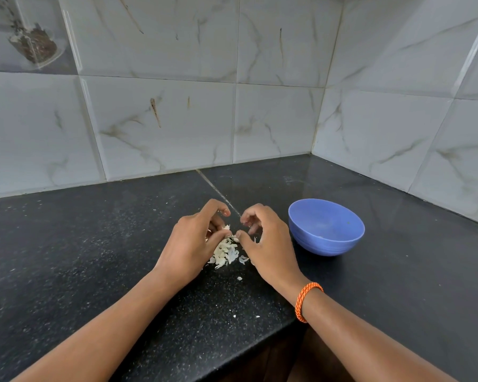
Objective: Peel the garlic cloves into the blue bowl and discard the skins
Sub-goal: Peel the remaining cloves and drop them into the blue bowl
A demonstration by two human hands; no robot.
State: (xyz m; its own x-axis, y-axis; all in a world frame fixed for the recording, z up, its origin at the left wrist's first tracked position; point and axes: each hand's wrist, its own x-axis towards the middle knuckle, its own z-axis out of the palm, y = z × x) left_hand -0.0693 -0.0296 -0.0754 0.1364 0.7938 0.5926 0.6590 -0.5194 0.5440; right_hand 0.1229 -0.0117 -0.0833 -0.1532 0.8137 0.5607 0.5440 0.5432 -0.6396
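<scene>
A pile of pale garlic skins (225,253) lies on the black counter between my hands. My left hand (193,241) hovers over the pile's left side, fingers curled, pinching a small white garlic piece (226,228) at its fingertips. My right hand (262,241), with an orange thread band on its wrist, mirrors it from the right; its thumb tip meets the same spot and its fingers curl above. The blue bowl (326,238) stands just right of my right hand; the part of its inside that I see holds nothing.
The black granite counter (94,257) fills a tiled corner, with walls behind and to the right. Its front edge runs below my forearms. Small skin flecks (239,278) lie scattered near the pile.
</scene>
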